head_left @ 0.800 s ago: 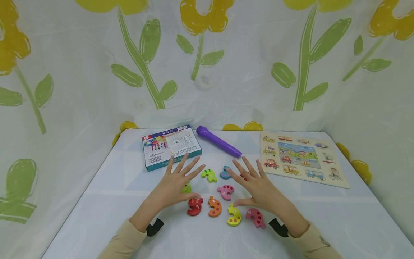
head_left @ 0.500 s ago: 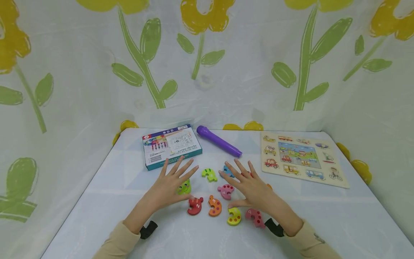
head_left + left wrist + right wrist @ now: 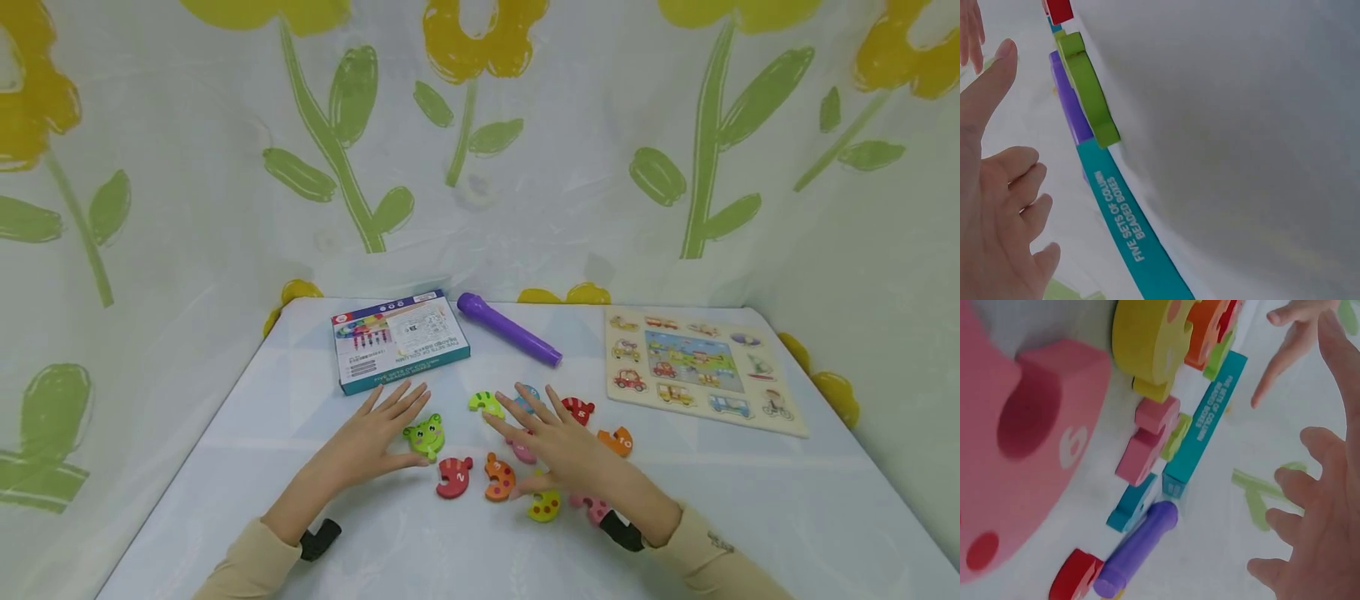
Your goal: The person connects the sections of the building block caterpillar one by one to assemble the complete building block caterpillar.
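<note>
Left hand [image 3: 371, 443], right hand [image 3: 567, 454]: fingers spread. Red piece [image 3: 459, 478] between: "2". Box [image 3: 402, 342] side: "FIVE SETS OF COLUMN BEADED BOXES."

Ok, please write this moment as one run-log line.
left hand: empty, near green smiling-face piece | right hand: empty, above numbered puzzle pieces | purple toy microphone: untouched

A play corner is set up on a pale-topped table [image 3: 420, 550], walled on three sides by wrinkled white sheeting [image 3: 570, 167] printed with yellow flowers [image 3: 480, 52] and green leaves. Bright numbered pieces [image 3: 453, 479], a vehicle-picture puzzle board [image 3: 708, 367], a purple microphone-shaped toy [image 3: 510, 330] and a box [image 3: 401, 342] reading "Five Sets of Column Beaded Boxes" mark it as children's space; whether home, classroom or studio cannot be told.
</note>
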The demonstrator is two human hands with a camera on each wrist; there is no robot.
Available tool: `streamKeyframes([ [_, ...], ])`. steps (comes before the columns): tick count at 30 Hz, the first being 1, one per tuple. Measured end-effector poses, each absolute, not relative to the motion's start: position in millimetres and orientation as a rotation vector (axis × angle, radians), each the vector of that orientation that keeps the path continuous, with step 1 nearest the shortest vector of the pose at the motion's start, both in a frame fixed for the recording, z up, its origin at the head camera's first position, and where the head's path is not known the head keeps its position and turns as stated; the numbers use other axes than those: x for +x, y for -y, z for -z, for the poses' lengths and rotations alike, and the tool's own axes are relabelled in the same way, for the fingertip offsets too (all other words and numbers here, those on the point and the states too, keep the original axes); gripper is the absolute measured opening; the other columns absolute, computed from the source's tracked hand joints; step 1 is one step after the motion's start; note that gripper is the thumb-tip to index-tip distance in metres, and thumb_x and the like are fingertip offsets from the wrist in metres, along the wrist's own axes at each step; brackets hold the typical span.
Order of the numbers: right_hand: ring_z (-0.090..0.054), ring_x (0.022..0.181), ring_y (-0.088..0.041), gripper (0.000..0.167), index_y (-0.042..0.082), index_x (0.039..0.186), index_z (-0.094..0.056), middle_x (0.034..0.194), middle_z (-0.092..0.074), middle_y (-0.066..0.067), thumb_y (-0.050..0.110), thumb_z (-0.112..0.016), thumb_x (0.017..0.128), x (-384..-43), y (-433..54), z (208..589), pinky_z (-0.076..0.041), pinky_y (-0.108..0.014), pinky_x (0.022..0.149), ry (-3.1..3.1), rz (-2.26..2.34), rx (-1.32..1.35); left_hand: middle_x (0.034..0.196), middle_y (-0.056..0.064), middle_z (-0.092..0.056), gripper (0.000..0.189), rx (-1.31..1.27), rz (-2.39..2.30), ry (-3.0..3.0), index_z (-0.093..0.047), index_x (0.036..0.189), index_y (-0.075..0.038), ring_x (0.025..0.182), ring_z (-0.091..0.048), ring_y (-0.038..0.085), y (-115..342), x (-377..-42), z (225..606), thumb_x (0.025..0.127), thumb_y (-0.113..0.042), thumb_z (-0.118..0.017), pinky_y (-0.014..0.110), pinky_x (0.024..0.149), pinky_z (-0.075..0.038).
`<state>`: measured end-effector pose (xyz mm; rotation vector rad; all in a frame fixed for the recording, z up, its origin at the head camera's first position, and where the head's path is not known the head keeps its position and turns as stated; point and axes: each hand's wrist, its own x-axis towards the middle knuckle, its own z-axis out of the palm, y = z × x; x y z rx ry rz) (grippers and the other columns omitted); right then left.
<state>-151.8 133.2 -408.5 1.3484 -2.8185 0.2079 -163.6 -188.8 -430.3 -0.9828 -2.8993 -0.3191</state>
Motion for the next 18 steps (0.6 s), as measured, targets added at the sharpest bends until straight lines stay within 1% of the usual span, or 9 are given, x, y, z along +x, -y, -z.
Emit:
streamKeyframes([
  [2,0.002,0.146,-0.035,0.094,0.023,0.156,-0.018,0.161,-0.009,-0.010,0.064,-0.062,0.082,-151,-130,410,-0.002,-0.062,0.114,2.857,-0.213,1.349,0.157,0.006,-0.027,0.090,-0.990,0.360,2.921,-0.031,0.151,-0.010,0.144,-0.020,0.032,194,-163,431,0.083,-0.057,-0.066,0.058,0.115,-0.012],
  [6,0.006,0.146,-0.032,0.093,0.028,0.156,-0.015,0.162,-0.008,-0.007,0.065,-0.060,0.083,-150,-123,410,-0.001,-0.061,0.114,2.919,-0.231,1.382,0.156,0.005,-0.029,0.085,-0.982,0.510,3.015,-0.032,0.151,-0.011,0.144,-0.022,0.028,202,-165,433,0.086,-0.052,-0.066,0.053,0.116,-0.013],
  [9,0.006,0.146,-0.032,0.093,0.028,0.156,-0.014,0.162,-0.008,-0.007,0.064,-0.060,0.083,-150,-118,410,-0.004,-0.062,0.114,2.928,-0.250,1.436,0.155,0.006,-0.031,0.078,-0.971,0.624,3.091,-0.035,0.150,-0.011,0.143,-0.023,0.031,209,-167,434,0.089,-0.048,-0.065,0.053,0.115,-0.019],
  [13,-0.002,0.147,-0.031,0.095,0.023,0.156,-0.017,0.161,-0.012,-0.009,0.063,-0.062,0.082,-151,-112,411,-0.011,-0.060,0.114,2.898,-0.254,1.512,0.153,0.007,-0.036,0.070,-1.010,0.692,3.125,-0.041,0.147,-0.011,0.141,-0.028,0.036,217,-170,436,0.090,-0.044,-0.064,0.054,0.110,-0.031],
  [15,-0.007,0.147,-0.030,0.096,0.019,0.156,-0.019,0.160,-0.016,-0.009,0.061,-0.063,0.082,-152,-109,412,-0.012,-0.057,0.115,2.889,-0.272,1.546,0.150,0.006,-0.040,0.067,-1.057,0.725,3.110,-0.044,0.145,-0.010,0.139,-0.031,0.033,219,-173,437,0.090,-0.041,-0.066,0.051,0.108,-0.035],
  [18,-0.013,0.146,-0.027,0.095,0.013,0.154,-0.024,0.159,-0.023,-0.008,0.058,-0.066,0.082,-153,-105,414,-0.019,-0.053,0.115,2.902,-0.338,1.583,0.147,0.005,-0.045,0.062,-1.138,0.797,3.076,-0.048,0.143,-0.009,0.138,-0.036,0.027,221,-179,437,0.090,-0.035,-0.068,0.045,0.106,-0.038],
])
